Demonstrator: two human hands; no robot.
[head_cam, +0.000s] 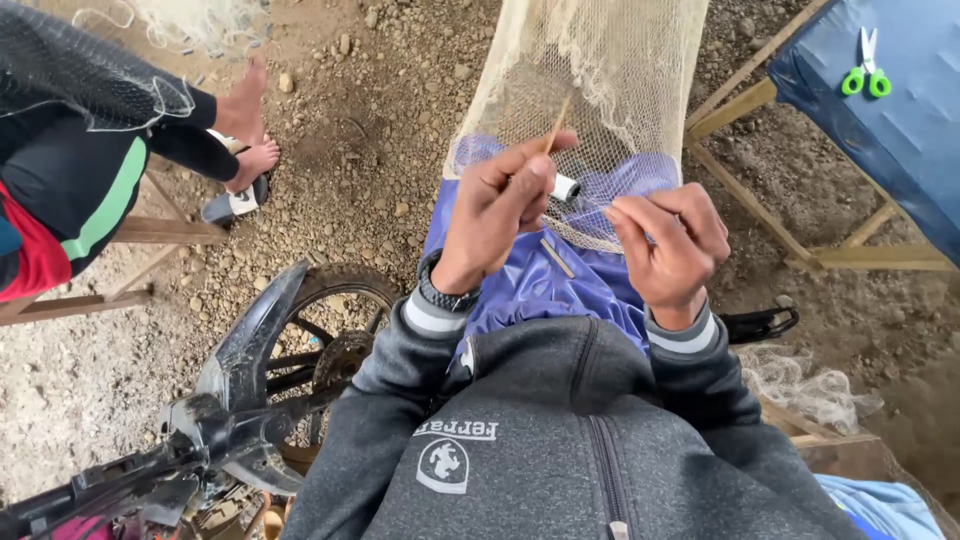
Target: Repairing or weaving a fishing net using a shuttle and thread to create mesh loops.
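A pale fishing net (pixel 600 90) hangs down in front of me and drapes over my blue trousers (pixel 545 285). My left hand (pixel 500 205) pinches a thin wooden netting needle (pixel 556 128) that points up into the mesh. A small white spool (pixel 566 187) shows just right of its fingers. My right hand (pixel 665 245) grips the net's lower edge, fingers curled into the mesh. A short wooden stick (pixel 557 257) lies on my lap below the hands. I wear a grey zip jacket and a dark wristwatch (pixel 447 293).
A motorcycle's front wheel and mudguard (pixel 300 330) stand at lower left. Another person with bare feet (pixel 250 130) sits upper left under dark netting. A wooden table with blue cover (pixel 900 120) holds green-handled scissors (pixel 866 72). Stony dirt ground lies all around.
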